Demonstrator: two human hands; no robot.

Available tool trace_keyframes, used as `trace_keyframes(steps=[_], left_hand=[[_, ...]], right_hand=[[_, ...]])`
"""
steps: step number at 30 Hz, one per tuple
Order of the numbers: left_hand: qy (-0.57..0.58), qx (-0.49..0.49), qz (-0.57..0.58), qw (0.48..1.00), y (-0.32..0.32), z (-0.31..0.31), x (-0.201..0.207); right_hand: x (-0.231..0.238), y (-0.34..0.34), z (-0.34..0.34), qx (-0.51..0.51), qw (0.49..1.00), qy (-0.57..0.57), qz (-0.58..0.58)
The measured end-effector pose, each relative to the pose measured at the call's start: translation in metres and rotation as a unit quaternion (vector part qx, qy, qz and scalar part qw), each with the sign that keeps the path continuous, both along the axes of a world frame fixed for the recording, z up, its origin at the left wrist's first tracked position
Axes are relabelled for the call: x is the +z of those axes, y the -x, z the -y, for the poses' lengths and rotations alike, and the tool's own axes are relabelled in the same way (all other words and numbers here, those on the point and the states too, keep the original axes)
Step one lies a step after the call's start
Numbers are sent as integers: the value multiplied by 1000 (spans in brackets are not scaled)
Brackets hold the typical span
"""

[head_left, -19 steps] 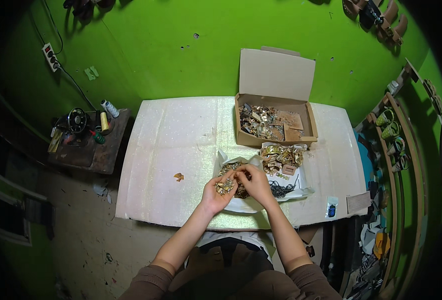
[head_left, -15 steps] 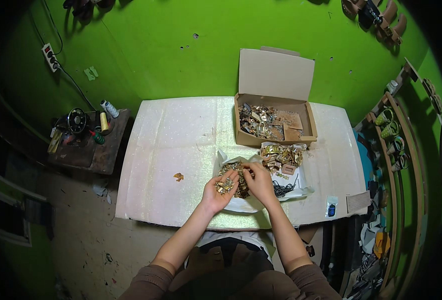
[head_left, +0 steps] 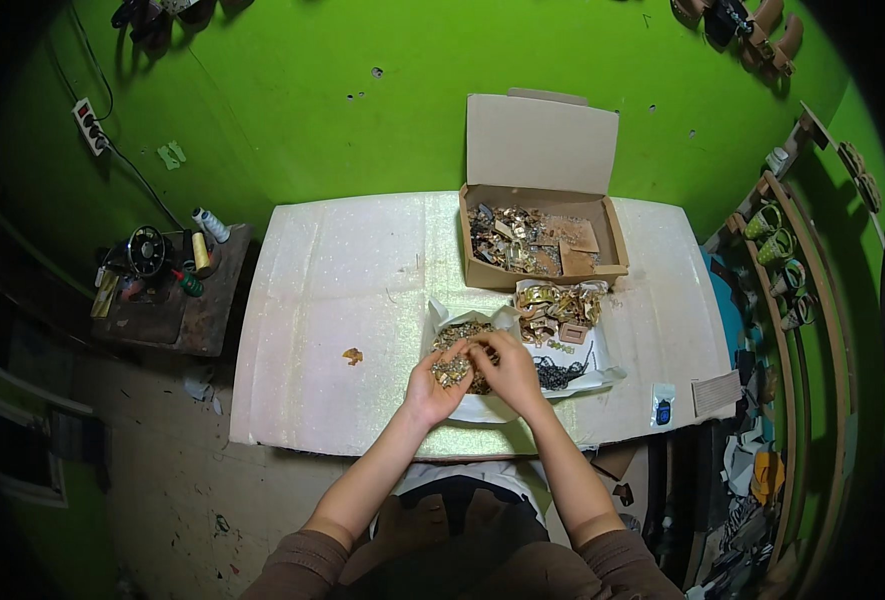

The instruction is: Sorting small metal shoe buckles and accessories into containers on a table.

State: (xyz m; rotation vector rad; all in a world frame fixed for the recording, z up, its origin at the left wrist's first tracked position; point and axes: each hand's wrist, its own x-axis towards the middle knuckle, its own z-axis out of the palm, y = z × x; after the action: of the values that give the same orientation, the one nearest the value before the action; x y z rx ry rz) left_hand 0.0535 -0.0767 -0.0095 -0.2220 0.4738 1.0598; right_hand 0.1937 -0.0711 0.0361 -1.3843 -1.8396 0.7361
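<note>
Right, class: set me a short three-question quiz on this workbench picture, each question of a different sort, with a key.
1. True or false: the cardboard box at the far edge of the table has its lid shut.
2. What does the left hand hold in its cupped palm?
A. small metal pieces
B. a spool of thread
C. a screwdriver
3. Fill in: the right hand reaches across, and its fingers pick at the pile in the ____ hand.

Key: 1 false, the lid stands open; 2 A; 3 left.
</note>
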Motion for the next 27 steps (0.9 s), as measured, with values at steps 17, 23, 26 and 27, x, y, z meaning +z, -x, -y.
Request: trace_keyframes(steps=[17,23,26,27], left_hand=[[-37,-21,-25,999,-1,-2,5],[-23,-8,31,999,4,-7,-1],[-5,3,42,999,7,-10,1],[0,3,32,999,8,-11,3]], right_hand=[[-13,15,1,71,997,17,-2],[-18,-1,-15,10,964,186,-191],[-24,-10,-25,-51,956,198,-210],[-25,-12,-27,-51,956,199,-210]])
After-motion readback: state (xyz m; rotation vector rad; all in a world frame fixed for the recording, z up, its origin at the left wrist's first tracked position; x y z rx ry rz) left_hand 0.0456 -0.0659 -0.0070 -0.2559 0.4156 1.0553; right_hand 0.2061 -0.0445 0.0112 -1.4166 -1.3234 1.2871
